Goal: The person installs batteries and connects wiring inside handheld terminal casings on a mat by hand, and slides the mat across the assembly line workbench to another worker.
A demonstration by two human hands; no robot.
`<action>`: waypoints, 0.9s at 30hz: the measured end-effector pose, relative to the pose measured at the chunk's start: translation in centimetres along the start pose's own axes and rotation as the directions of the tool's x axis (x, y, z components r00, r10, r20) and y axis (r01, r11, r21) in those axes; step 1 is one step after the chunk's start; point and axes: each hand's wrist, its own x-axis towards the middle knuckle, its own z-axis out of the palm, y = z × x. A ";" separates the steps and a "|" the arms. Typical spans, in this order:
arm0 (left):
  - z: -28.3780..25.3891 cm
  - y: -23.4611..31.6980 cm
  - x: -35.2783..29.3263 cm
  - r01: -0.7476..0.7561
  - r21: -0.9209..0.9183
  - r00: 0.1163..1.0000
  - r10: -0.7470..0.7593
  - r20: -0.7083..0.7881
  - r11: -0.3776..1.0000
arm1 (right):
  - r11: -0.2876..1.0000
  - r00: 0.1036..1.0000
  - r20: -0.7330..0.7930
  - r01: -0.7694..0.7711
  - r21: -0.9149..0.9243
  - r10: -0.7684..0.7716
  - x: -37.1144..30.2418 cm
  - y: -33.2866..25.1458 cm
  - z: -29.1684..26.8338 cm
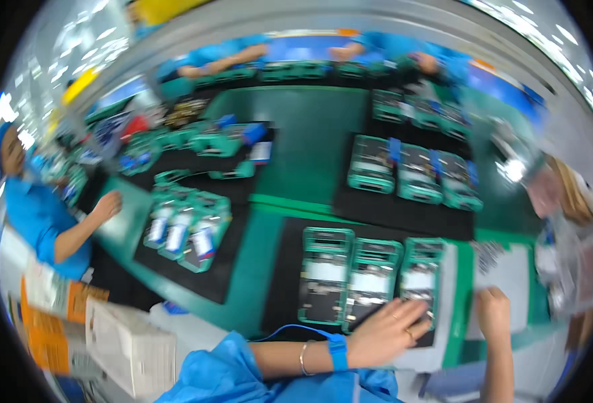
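Note:
Three green-framed trays [326,274] stand side by side on a black mat [286,262], each bearing a device with exposed dark boards and a white patch. My left hand [392,330] lies with its fingers stretched over the lower end of the rightmost tray [422,269] and the tray beside it [373,282]. A blue wrist strap with a cord circles my left wrist. Over a white sheet [511,282] to the right, my right hand [493,312] is closed; blur hides whatever its fingers hold, if anything.
Farther right on the bench sit more green trays [420,173] with blue pieces. Three trays with white-and-blue parts [177,228] rest on a mat to the left, near a co-worker [44,208]. White boxes [130,346] stand at lower left. Other workers' arms [232,59] line the far side.

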 end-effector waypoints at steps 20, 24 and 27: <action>-11.9 -6.7 -20.5 0.791 -0.491 0.551 -0.774 0.311 0.366 | 0.533 0.736 0.621 -0.651 0.540 0.269 1.8 -12.0 -7.9; -10.8 -4.9 -19.5 0.745 -0.386 0.561 -0.824 -0.079 0.544 | 0.619 0.751 0.652 -0.562 0.549 0.103 2.0 -12.5 -8.7; -15.2 -2.8 -20.4 0.601 -0.785 0.432 -0.887 0.162 0.150 | 0.354 0.761 0.634 -0.635 0.686 0.136 0.8 -13.1 -7.3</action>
